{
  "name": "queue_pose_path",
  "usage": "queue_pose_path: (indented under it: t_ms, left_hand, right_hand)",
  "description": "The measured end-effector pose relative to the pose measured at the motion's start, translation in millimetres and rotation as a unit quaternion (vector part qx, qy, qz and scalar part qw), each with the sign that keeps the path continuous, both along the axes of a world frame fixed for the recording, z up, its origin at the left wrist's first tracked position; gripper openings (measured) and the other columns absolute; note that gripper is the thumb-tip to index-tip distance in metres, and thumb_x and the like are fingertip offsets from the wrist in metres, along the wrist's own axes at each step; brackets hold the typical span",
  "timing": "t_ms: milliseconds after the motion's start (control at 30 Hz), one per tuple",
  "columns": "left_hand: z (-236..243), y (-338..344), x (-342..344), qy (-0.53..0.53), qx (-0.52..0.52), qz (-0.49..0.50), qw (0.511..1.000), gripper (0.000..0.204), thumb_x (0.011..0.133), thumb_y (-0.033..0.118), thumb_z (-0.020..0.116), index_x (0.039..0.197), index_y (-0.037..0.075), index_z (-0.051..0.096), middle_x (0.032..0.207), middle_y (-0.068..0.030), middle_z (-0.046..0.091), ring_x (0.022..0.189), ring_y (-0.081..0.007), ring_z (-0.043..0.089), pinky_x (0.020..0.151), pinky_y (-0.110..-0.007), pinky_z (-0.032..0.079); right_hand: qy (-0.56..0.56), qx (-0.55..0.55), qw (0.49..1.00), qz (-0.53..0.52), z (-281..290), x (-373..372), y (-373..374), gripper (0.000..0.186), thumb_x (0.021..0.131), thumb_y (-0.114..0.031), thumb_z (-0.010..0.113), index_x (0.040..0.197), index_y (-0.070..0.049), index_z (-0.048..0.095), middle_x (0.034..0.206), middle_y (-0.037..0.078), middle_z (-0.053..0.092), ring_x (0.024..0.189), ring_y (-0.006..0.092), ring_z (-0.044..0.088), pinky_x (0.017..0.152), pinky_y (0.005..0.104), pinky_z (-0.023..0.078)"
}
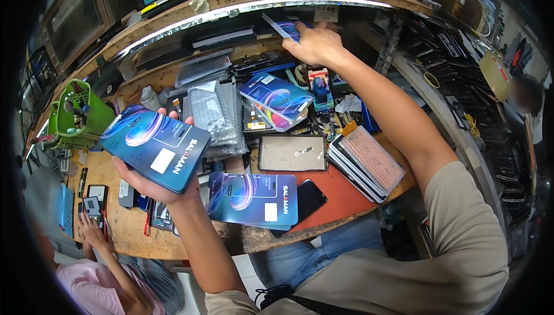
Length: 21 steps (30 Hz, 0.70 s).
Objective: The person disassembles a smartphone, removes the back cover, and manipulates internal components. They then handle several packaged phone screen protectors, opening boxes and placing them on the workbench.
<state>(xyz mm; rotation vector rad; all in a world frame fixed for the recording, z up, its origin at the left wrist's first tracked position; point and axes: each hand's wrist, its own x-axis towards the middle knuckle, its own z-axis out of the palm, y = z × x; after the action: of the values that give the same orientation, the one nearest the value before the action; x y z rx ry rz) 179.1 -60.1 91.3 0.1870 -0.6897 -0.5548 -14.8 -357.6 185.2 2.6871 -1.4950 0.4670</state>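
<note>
We count at least four flat swirl-printed packages (156, 150): one at left, one at centre, one at lower centre, one partly hidden at top centre. We count one lit smartphone (321, 91) right of centre, one black phone-shaped panel (311, 197), one dark-rimmed tray (278, 154).

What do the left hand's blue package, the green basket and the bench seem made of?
Blue package in the left hand: probably coated card; smooth printed face, slight sheen.
Green basket: likely moulded plastic; even, bright colour.
Bench: apparently worn wood; brown, stained top, rough front edge.
</note>
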Motion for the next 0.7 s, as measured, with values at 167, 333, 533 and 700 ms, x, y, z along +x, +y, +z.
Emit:
queue_pose_path:
  t_ms: [167,333,533,700]
  left_hand:
    - [-15.7,-11.0,7.4,0.032,-0.032,-0.026,0.999,0.086,0.104,0.069,0.035,0.150,-0.002,0.048,0.140,-0.0320,0.059,0.125,-0.0476,0.063,0.110,-0.072,0.045]
    - [-28.7,-7.5,3.2,0.051,-0.014,-0.062,0.997,0.088,0.104,0.069,0.035,0.155,-0.003,0.043,0.142,-0.0333,0.057,0.126,-0.0473,0.062,0.109,-0.073,0.045]
    - [-27.7,16.4,7.9,0.059,-0.023,-0.048,0.997,0.087,0.105,0.066,0.036,0.156,-0.005,0.039,0.145,-0.0345,0.054,0.132,-0.0489,0.058,0.113,-0.069,0.045]
    - [-21.3,-8.0,-9.3,0.074,0.007,-0.089,0.993,0.082,0.108,0.069,0.031,0.156,0.004,0.042,0.144,-0.0278,0.058,0.129,-0.0471,0.060,0.111,-0.070,0.045]
  right_hand:
    - [0.080,0.019,0.996,-0.035,11.6,64.3,-40.6,0.089,0.096,-0.077,0.045,0.150,-0.007,0.059,0.152,0.017,0.061,0.144,0.0323,0.053,0.115,0.0434,0.045]
    - [0.055,0.028,0.998,0.005,-5.1,83.4,-103.2,0.096,0.097,-0.084,0.038,0.151,-0.008,0.059,0.153,0.019,0.059,0.142,0.0361,0.056,0.117,0.0471,0.043]
    - [0.063,-0.055,0.994,0.064,-36.6,98.9,-92.0,0.051,0.102,-0.045,0.063,0.147,-0.022,0.062,0.140,0.023,0.066,0.133,0.0384,0.062,0.110,0.0522,0.050]
    - [0.039,-0.109,0.991,0.061,-26.3,83.6,-121.6,0.060,0.098,-0.049,0.069,0.144,-0.012,0.061,0.152,0.024,0.056,0.139,0.0388,0.057,0.110,0.0531,0.050]
